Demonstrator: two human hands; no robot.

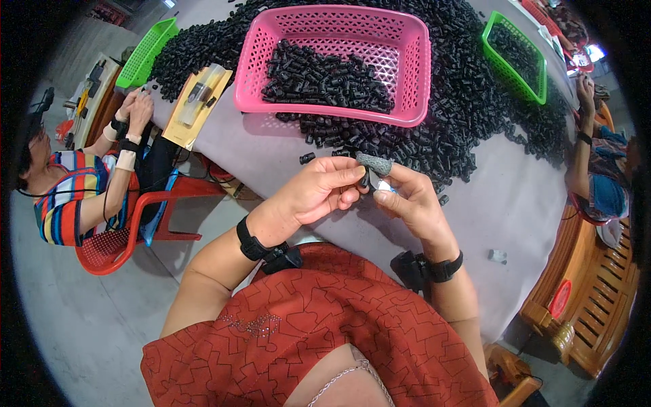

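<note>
In front of my body both hands come together just short of the black heap. My left hand [313,192] pinches a small black plastic part [365,180] between thumb and fingertips. Against the same part my right hand [412,205] is closed, a dark grey knitted finger sleeve [375,165] over one of its fingers. A small whitish piece [384,185] shows between that hand's thumb and finger; its kind is too small to make out. Beyond the hands a pink perforated basket [247,95] holds many similar black parts [325,78].
Loose black parts [434,136] heap across the grey-covered table [488,203]. Green baskets stand at left [146,57] and right [540,85]. A yellow card pack [196,105] lies left, a small clear piece [498,256] right. One person sits at each side, near a red chair [139,224] and a wooden bench [597,305].
</note>
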